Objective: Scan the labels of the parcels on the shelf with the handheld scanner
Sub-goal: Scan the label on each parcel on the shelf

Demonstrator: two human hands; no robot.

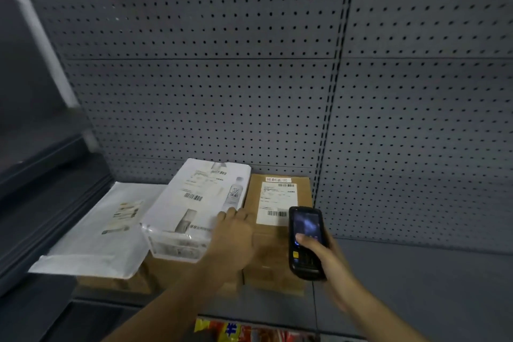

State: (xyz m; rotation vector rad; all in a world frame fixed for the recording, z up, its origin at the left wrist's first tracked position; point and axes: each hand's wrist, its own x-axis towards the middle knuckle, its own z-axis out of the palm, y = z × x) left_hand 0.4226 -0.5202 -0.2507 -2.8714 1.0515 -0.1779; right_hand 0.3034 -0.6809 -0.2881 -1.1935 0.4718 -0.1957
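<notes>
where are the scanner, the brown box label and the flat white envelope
scanner (305, 241): head view, on its dark screen above the thumb.
brown box label (276, 204): head view, middle of the white sheet.
white envelope (94, 233): head view, on its bare face, far left on the shelf.

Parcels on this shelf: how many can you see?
3: white mailer at left, white bottle box in the middle, brown carton at right. Cardboard beneath may be more.

I see three parcels grouped at the shelf's (416, 272) left end. A brown carton (277, 247) lies flat, its white barcode label (276, 204) facing up toward the back edge. A white bottle-printed package (194, 203) lies tilted beside it, a flat white mailer (97, 233) leftmost. The black scanner (305, 241) is upright over the carton, screen lit.
</notes>
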